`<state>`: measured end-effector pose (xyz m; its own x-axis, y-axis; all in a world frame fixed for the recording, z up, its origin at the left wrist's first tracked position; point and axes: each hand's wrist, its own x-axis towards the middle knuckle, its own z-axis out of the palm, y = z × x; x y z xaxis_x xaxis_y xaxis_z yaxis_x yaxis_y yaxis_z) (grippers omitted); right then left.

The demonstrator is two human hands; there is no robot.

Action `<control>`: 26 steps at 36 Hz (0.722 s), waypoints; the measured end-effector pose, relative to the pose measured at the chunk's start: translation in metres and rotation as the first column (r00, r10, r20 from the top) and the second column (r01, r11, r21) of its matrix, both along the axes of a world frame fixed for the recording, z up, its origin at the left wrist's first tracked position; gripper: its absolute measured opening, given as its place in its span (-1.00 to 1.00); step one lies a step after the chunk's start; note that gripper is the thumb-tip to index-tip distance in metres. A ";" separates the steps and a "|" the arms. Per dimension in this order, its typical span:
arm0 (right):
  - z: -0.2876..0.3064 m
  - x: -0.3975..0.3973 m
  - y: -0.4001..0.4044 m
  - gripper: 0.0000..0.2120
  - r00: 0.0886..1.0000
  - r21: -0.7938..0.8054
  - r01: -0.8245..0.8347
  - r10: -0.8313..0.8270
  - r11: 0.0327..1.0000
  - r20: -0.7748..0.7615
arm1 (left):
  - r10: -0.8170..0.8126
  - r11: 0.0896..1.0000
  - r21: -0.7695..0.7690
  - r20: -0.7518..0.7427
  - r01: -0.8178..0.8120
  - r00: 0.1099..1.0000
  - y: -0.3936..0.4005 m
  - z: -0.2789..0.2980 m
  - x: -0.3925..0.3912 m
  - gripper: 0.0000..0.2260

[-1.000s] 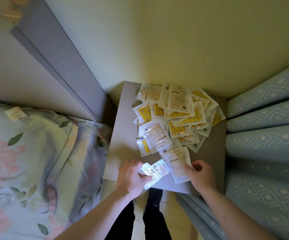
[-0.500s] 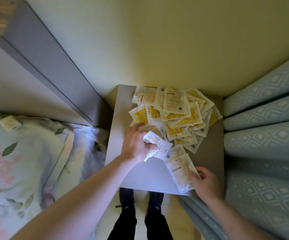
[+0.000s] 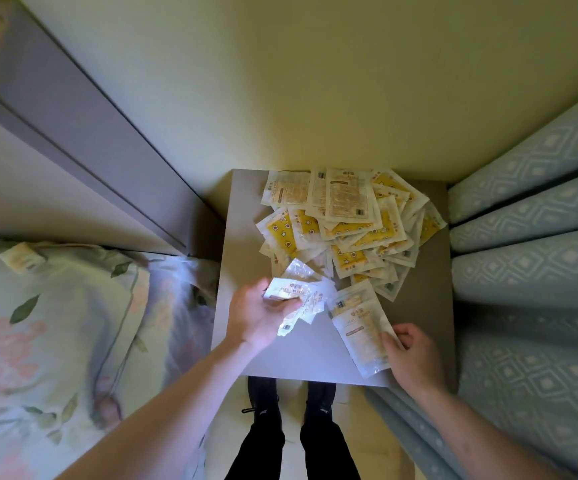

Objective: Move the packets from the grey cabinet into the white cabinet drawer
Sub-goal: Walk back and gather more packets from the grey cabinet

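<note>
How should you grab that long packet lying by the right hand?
Pinch the long packet at its near corner, where it overhangs the cabinet top's front edge. Come from the right, as the right hand does; it lies flat, so only that edge offers a grip.

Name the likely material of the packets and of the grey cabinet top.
Packets: probably thin glossy plastic film, since they crinkle and glint in the left hand. Grey cabinet top: smooth matt board, perhaps laminate; flat, even, no grain visible.

Glossy crinkled plastic packets [image 3: 346, 223], matt smooth grey cabinet top [image 3: 246, 209], patterned cloth curtain [image 3: 537, 258]
</note>
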<state>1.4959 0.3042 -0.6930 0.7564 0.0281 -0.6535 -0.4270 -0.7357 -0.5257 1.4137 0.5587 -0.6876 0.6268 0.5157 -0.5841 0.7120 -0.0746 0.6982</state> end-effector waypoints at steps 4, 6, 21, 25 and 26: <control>0.009 -0.005 0.002 -0.92 0.999 0.042 0.015 -0.016 0.999 0.030 | 0.114 0.990 -0.094 0.041 -0.109 0.993 -0.004 0.011 -0.021 -0.78; 0.015 -0.009 0.005 -0.85 0.998 0.050 0.026 -0.029 0.998 0.054 | 0.152 0.983 -0.110 0.050 -0.146 0.987 -0.005 0.019 -0.032 -0.80; 0.151 -0.053 0.009 -0.85 0.981 0.057 -0.102 0.091 0.993 0.174 | 0.243 0.965 -0.101 0.013 -0.240 0.970 -0.004 0.143 -0.108 -0.77; 0.203 -0.066 0.013 -0.88 0.970 0.056 -0.134 0.119 0.989 0.210 | 0.217 0.975 -0.051 0.042 -0.215 0.975 -0.003 0.188 -0.119 -0.78; 0.214 -0.070 0.014 -0.89 0.968 0.060 -0.142 0.126 0.988 0.215 | 0.206 0.978 -0.054 0.051 -0.203 0.977 -0.003 0.200 -0.121 -0.78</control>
<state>1.4261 0.3184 -0.4785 0.8624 0.1808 -0.4729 -0.2015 -0.7343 -0.6483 1.2926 0.5552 -0.4880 0.5434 0.6084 -0.5784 0.6683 0.1035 0.7367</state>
